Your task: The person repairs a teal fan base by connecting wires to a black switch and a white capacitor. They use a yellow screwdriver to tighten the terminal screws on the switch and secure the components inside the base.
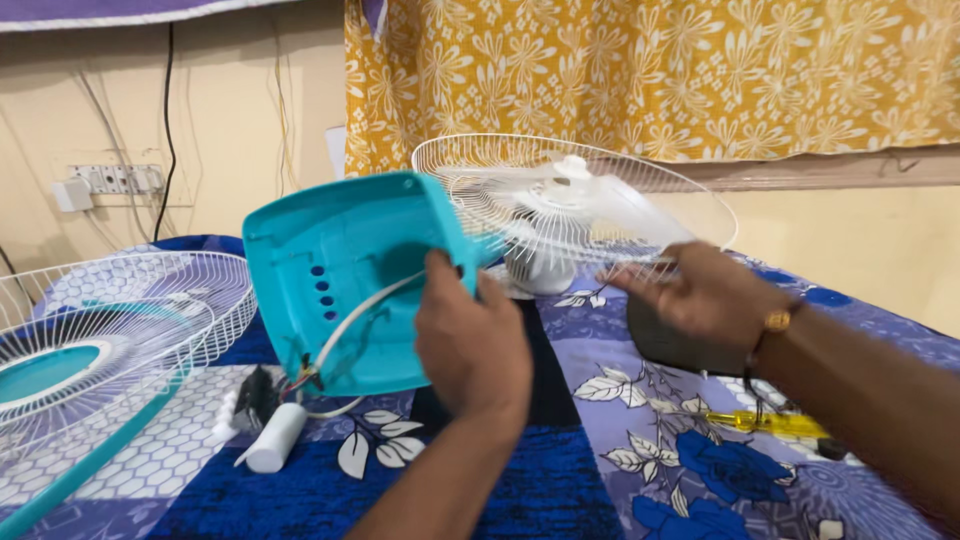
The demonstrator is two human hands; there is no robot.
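My left hand (470,340) grips the edge of a teal plastic fan base cover (340,280), held up and tilted so its hollow inside faces me. White wires run out of the cover down to a white cylindrical capacitor (277,437) and a small black part (257,397) lying on the bed. My right hand (700,292) rests with fingers spread on the rim of the white rear fan guard (560,165), which carries the white blades and motor housing (540,265).
A white front fan grille with a teal centre (90,340) lies at the left on the blue floral bedsheet (640,420). A yellow-handled screwdriver (775,423) lies under my right forearm. A wall socket strip (110,180) and a yellow curtain (650,70) are behind.
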